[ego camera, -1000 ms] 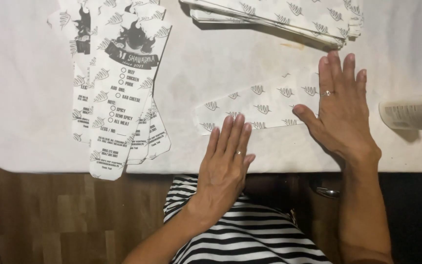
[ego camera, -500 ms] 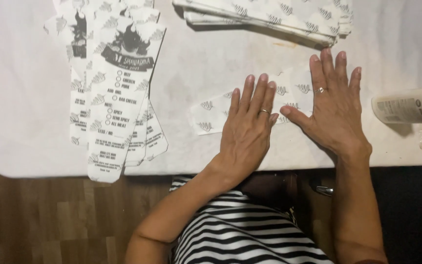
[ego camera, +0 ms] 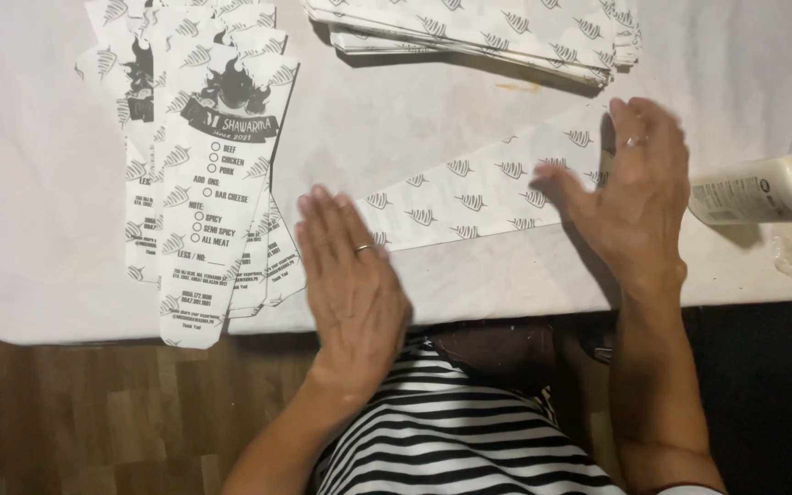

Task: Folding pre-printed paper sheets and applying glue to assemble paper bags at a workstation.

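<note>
The patterned paper sleeve [ego camera: 483, 188] lies flat on the white table [ego camera: 29, 229], long axis running low-left to high-right, with the flat-open right hand [ego camera: 625, 197] pressing its far end and the open left hand [ego camera: 350, 275] empty at the near tip.

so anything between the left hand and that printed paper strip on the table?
Nothing visible. The left hand lies flat at the near end of the paper strip, bare table around it. The right hand already presses the far end.

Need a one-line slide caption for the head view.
Two flat hands, left hand and right hand, press a patterned paper sleeve on a white table beside stacked printed sleeves.
</note>
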